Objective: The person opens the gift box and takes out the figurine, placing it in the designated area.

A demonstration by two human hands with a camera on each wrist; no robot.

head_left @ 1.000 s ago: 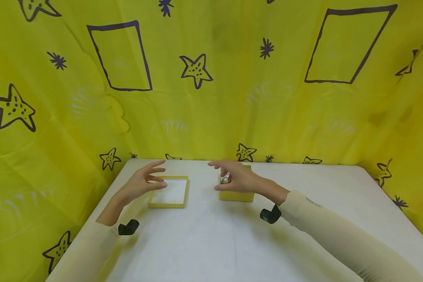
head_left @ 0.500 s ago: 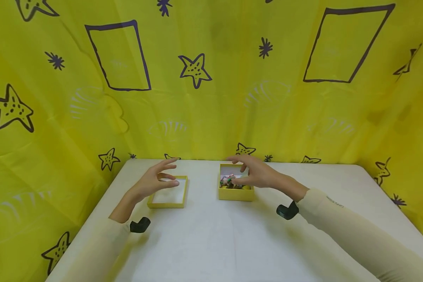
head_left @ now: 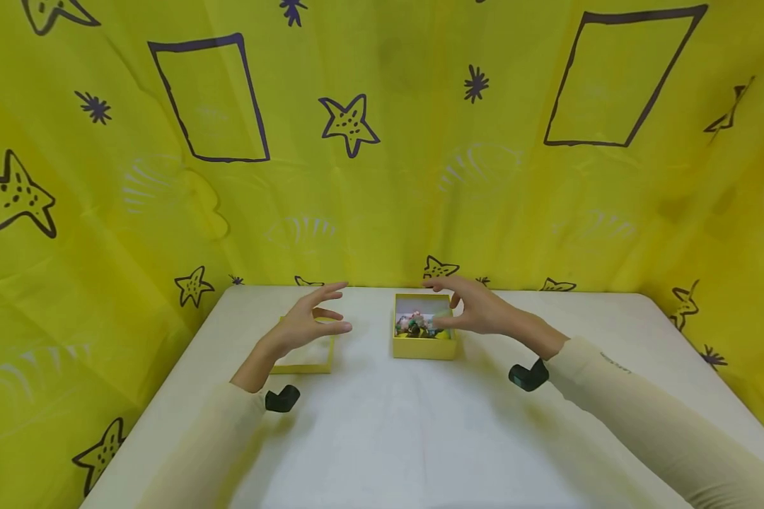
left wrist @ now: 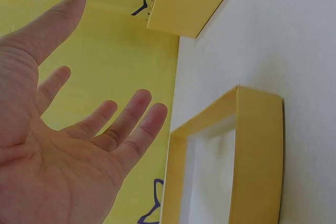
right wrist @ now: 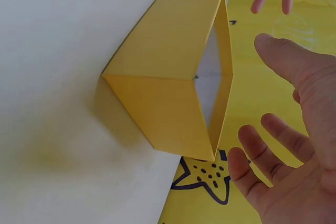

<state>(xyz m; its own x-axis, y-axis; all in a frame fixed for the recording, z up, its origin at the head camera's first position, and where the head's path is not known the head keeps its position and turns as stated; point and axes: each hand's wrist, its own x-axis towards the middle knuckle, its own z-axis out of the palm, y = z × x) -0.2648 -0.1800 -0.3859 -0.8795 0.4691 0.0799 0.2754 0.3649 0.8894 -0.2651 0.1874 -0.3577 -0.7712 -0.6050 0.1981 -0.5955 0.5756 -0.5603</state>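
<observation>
A yellow box point(head_left: 424, 348) without a cover stands on the white table, with small colourful objects point(head_left: 414, 325) inside; their kind is too small to tell. Left of it lies a shallow yellow box lid point(head_left: 302, 368), its white inside facing up. My left hand point(head_left: 302, 326) hovers above the lid, fingers spread and nothing held. Over the right side of the box hangs my right hand point(head_left: 484, 311), also holding nothing, thumb and fingers apart. In the right wrist view that hand point(right wrist: 294, 166) is beside the box's open top point(right wrist: 212, 93), not touching it.
The white table point(head_left: 369, 438) runs back to a yellow curtain point(head_left: 369, 212) printed with stars and frames. Further curtain hangs along the left and right sides. A dark wrist camera point(head_left: 282, 399) sits under the left wrist, another camera point(head_left: 528, 375) under the right.
My right hand has drawn back to the right from over the box, uncovering its contents. My left hand has moved right and slightly up, now covering more of the lid.
</observation>
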